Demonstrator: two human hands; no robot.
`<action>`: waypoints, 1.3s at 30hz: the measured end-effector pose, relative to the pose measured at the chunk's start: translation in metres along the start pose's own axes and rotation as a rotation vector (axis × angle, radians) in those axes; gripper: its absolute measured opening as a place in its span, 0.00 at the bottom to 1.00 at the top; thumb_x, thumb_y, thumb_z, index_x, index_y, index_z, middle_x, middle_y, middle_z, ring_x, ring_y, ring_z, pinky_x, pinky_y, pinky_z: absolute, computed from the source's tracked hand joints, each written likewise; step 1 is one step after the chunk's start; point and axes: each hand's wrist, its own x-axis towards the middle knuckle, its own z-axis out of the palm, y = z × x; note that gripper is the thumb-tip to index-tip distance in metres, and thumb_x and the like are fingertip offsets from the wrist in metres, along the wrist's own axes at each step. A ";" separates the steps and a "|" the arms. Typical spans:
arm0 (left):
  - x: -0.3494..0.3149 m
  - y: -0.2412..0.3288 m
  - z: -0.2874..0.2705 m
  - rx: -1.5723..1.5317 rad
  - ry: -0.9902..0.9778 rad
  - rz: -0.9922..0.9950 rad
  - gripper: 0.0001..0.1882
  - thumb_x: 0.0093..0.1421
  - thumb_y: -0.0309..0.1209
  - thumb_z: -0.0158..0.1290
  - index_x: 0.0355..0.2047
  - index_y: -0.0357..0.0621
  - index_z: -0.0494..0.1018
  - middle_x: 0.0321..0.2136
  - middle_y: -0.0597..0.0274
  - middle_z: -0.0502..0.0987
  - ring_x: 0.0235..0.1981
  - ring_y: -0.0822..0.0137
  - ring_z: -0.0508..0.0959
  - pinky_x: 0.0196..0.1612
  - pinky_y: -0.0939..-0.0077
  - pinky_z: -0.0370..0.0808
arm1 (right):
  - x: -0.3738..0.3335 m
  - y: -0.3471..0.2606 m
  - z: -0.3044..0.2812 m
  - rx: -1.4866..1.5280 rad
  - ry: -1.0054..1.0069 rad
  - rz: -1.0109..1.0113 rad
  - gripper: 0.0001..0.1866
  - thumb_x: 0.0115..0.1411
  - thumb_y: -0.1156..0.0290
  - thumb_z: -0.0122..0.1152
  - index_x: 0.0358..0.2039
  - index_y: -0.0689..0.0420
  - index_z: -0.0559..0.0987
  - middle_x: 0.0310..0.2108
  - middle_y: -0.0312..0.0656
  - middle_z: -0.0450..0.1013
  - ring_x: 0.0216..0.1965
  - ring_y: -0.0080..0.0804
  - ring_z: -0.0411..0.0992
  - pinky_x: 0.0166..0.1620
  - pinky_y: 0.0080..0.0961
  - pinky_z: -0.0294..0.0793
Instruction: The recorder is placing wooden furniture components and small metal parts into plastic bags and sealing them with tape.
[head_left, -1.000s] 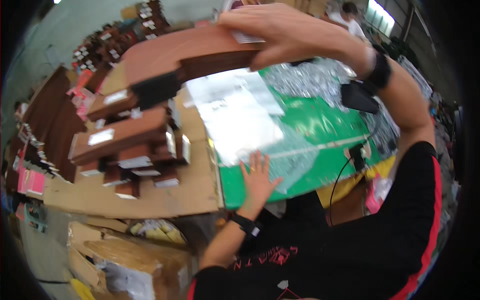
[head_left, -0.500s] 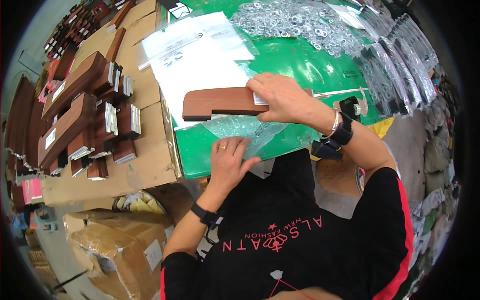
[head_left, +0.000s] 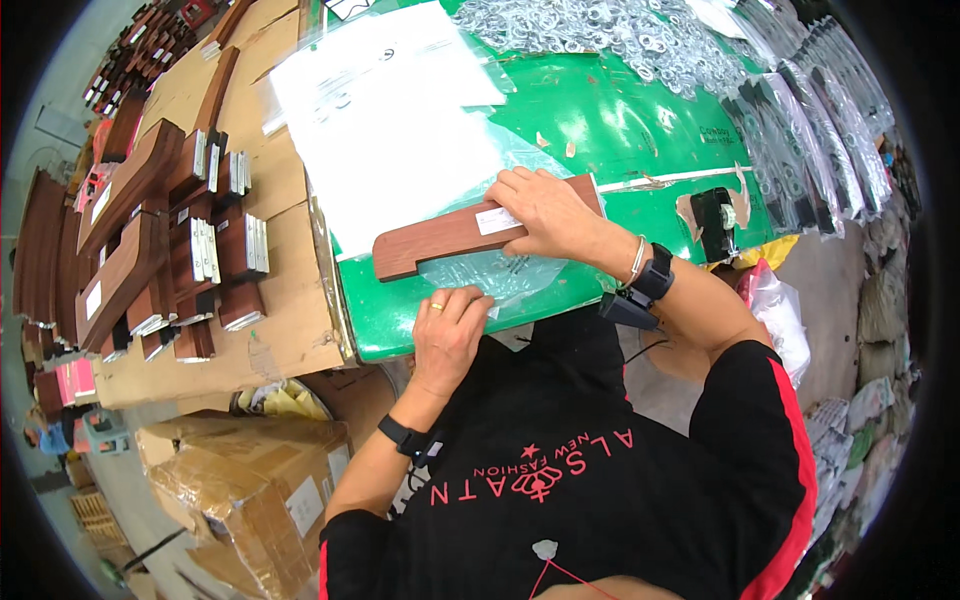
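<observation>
- The right end of the wooden board (head_left: 450, 238) is hidden under the right hand (head_left: 545, 212), so how that end finishes cannot be told.
- The clear plastic bag (head_left: 490, 272) lies partly beneath the board; its edges are hard to trace against the green table (head_left: 620, 120), and its near edge slips under the left hand.
- The small parts inside the bag are too blurred to tell apart.
- The board sits in the middle of the frame, on the near part of the table, with a white label (head_left: 497, 220) on its top face.
- Its long axis runs from lower left to upper right, slightly tilted; the rounded, stepped end points to the left of the frame.
- The right hand is clamped on the board's right end, fingers curled over the far edge.
- The left hand (head_left: 448, 330) lies flat with fingers together, pressing on the bag just below the board, gripping nothing.
- At the left of the frame, more wooden pieces (head_left: 150, 240) lie stacked on cardboard (head_left: 285, 300).
- White paper sheets (head_left: 390, 110) lie above the board; shiny metal washers (head_left: 590, 35) fill the top of the frame.
</observation>
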 end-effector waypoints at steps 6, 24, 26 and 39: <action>0.006 0.002 -0.002 -0.008 -0.021 0.008 0.13 0.48 0.23 0.61 0.36 0.48 0.78 0.37 0.67 0.77 0.40 0.61 0.75 0.42 0.66 0.72 | 0.005 0.012 -0.024 0.406 0.006 0.057 0.33 0.45 0.61 0.75 0.52 0.60 0.75 0.44 0.45 0.71 0.49 0.43 0.70 0.52 0.36 0.71; 0.121 -0.118 -0.009 -0.334 -0.032 -0.581 0.11 0.58 0.37 0.60 0.36 0.45 0.81 0.30 0.56 0.81 0.28 0.60 0.79 0.34 0.67 0.75 | -0.043 0.005 -0.063 0.351 0.159 0.175 0.29 0.41 0.66 0.75 0.46 0.59 0.77 0.40 0.45 0.72 0.45 0.45 0.72 0.48 0.37 0.72; 0.123 -0.125 -0.041 -0.243 0.068 -0.627 0.09 0.60 0.35 0.59 0.37 0.43 0.81 0.27 0.61 0.79 0.25 0.69 0.74 0.30 0.73 0.71 | -0.034 0.004 -0.038 0.296 0.181 0.102 0.28 0.41 0.65 0.75 0.45 0.59 0.77 0.41 0.44 0.72 0.46 0.45 0.71 0.48 0.38 0.72; 0.146 -0.148 -0.065 -0.276 -0.173 -0.387 0.17 0.64 0.35 0.58 0.51 0.43 0.78 0.36 0.61 0.81 0.34 0.67 0.78 0.41 0.76 0.74 | -0.021 -0.004 -0.058 0.287 0.367 0.160 0.31 0.43 0.66 0.77 0.50 0.57 0.76 0.46 0.43 0.73 0.49 0.44 0.72 0.52 0.36 0.72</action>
